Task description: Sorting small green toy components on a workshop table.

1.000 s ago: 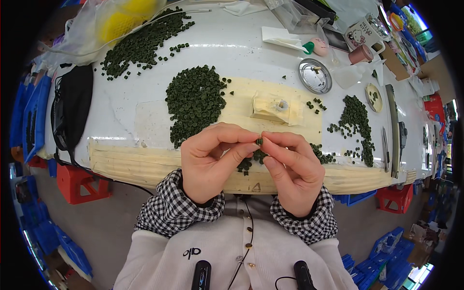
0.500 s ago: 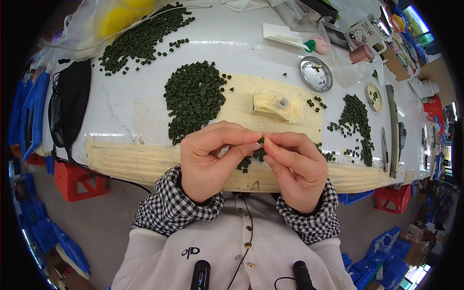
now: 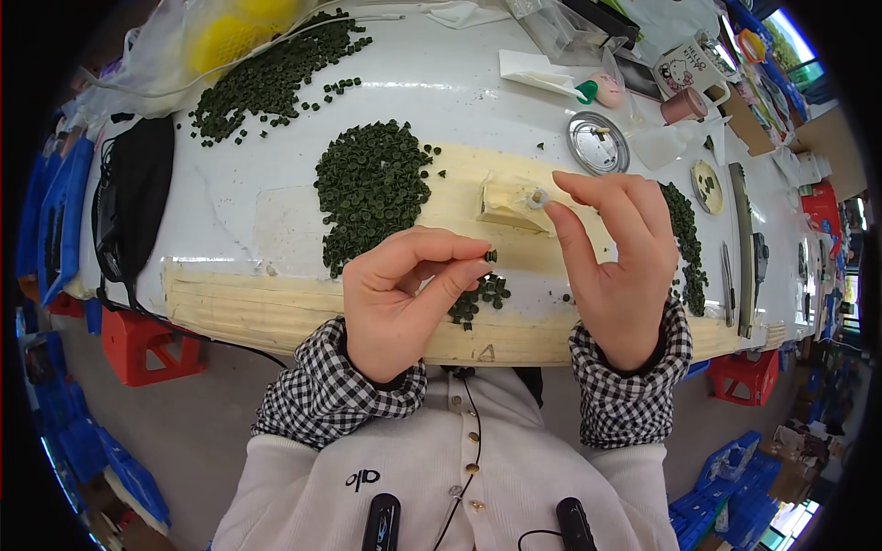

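left hand (image 3: 404,298) pinches a small green ring (image 3: 491,256); right hand (image 3: 616,262), fingers loosely open, pinches a whitish piece (image 3: 537,196) up-right of it, apart

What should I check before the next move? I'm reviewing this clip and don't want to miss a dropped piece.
1. Left hand has a green piece pinched at its fingertips: ok.
2. Right hand pinches a small pale bit at thumb and forefinger: ok.
3. Hands apart, not blocking each other: ok.
4. Green pile on the table in front of the left hand: ok.
5. Small cluster under the left hand stays on the pale mat: ok.
6. Whether the held piece is sound: cannot tell, too small.
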A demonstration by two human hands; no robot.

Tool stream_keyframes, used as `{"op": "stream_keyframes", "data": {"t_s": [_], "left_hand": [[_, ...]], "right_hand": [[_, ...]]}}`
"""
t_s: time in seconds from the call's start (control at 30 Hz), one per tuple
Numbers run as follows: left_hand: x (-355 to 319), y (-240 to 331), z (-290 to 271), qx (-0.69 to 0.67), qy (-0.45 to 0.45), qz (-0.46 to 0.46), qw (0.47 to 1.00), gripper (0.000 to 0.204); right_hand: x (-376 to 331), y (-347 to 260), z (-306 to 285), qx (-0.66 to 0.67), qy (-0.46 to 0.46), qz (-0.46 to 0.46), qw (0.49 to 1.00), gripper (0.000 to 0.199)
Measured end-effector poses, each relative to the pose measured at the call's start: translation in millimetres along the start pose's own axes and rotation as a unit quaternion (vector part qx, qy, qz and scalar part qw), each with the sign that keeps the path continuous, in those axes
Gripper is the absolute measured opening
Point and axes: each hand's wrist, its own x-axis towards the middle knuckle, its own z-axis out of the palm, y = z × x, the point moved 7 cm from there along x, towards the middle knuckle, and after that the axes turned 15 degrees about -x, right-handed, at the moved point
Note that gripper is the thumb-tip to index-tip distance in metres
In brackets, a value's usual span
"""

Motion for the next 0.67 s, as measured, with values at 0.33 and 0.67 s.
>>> {"op": "stream_keyframes", "data": {"t_s": [0.33,0.67], "left_hand": [[-1.0,-1.3,-3.1,-0.003,-0.007,-0.003,1.0,0.018],[-0.3,-3.1,-2.4,-0.012,-0.019,-0.006,1.0,0.019]], "right_hand": [[6.9,-0.8,4.9,0.018,0.015,-0.003,1.0,0.014],[-8.1,-12.4,7.3,0.35,-0.082,0.04,0.932,0.017]]}}
